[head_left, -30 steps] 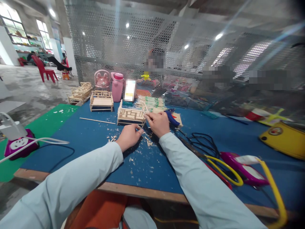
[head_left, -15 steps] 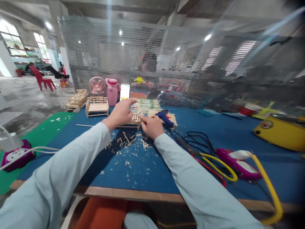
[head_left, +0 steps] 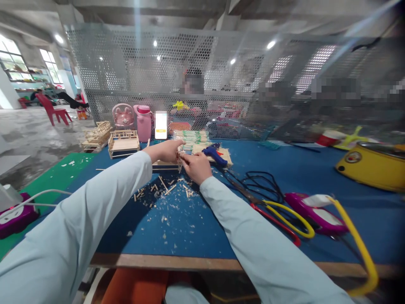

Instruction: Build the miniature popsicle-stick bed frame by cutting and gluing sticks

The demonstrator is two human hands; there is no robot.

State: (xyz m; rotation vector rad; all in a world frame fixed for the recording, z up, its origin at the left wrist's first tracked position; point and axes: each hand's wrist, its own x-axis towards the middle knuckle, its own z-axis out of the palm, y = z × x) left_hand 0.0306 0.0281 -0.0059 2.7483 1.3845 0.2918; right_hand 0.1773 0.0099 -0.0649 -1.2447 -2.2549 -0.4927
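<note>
My left hand (head_left: 168, 151) is closed at the right end of a small stick-built bench model (head_left: 166, 166), its fingertips pressed against the thin sticks. From the other side my right hand (head_left: 198, 167) pinches the same end, thumb and forefinger meeting the left fingers. Both hands hide most of the model's upper part. Just beyond the right hand lies a blue hot glue gun (head_left: 216, 156) on a pale pad of sticks. Bundled sticks with green marks (head_left: 191, 136) sit behind the hands, and cut stick scraps (head_left: 167, 188) are scattered in front.
Other stick-built models (head_left: 124, 143) stand at the left, near a pink bottle (head_left: 144, 124) and a lit phone (head_left: 160, 126). Yellow-and-red-handled scissors (head_left: 289, 217), black cable, a purple power strip (head_left: 316, 213) and a yellow pot (head_left: 373, 166) occupy the right. A perforated metal screen (head_left: 240, 84) rises behind.
My left hand has lowered and turned from its raised position over the model, meeting my right fingers at its right end. The slanted stick seen between them is now hidden. The view has shifted slightly.
</note>
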